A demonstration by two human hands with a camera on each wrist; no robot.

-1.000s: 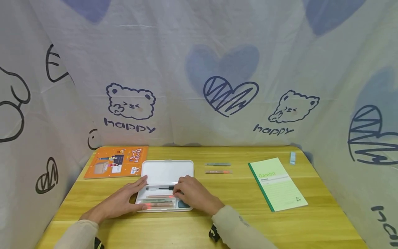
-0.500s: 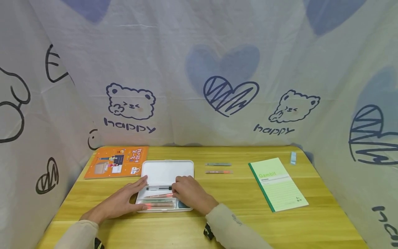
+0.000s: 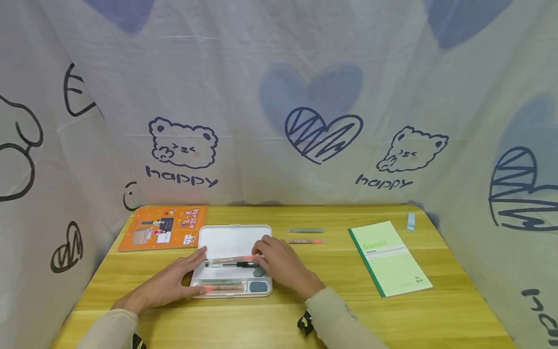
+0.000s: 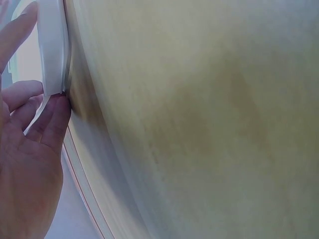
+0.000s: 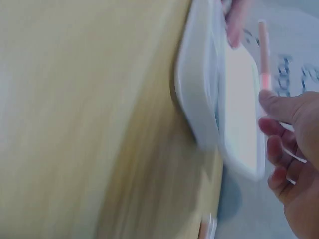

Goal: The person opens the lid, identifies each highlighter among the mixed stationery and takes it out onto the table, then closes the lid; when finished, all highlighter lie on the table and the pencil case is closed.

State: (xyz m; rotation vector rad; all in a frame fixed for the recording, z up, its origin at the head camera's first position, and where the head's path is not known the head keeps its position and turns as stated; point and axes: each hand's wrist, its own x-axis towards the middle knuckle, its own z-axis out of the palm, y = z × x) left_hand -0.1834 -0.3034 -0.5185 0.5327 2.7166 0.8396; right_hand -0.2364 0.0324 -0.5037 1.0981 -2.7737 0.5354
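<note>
A white pencil case (image 3: 235, 241) lies with its lid back on the table. My left hand (image 3: 172, 281) holds its left side, the thumb at the near corner and the fingers along the edge. My right hand (image 3: 283, 264) pinches a pink pen (image 3: 231, 260) by its red end, raised over the case; the right wrist view shows this pen (image 5: 264, 55) too. Inside the case are a clear pen with a black grip (image 3: 235, 264), several pens in a clear-topped section (image 3: 224, 286) and a dark grey-blue piece (image 3: 258, 286).
An orange booklet (image 3: 163, 228) lies behind the case at the left. Right of the case are a greenish pen (image 3: 306, 230) and a pinkish pen (image 3: 307, 241). Farther right lie a green Gambit notebook (image 3: 390, 259) and a small light-blue item (image 3: 411, 221). A printed cloth (image 3: 253, 189) surrounds the table.
My right hand has lifted the pink pen from the case's inner tray, moving it away from me and above the black-gripped pen. My left hand has stayed on the case.
</note>
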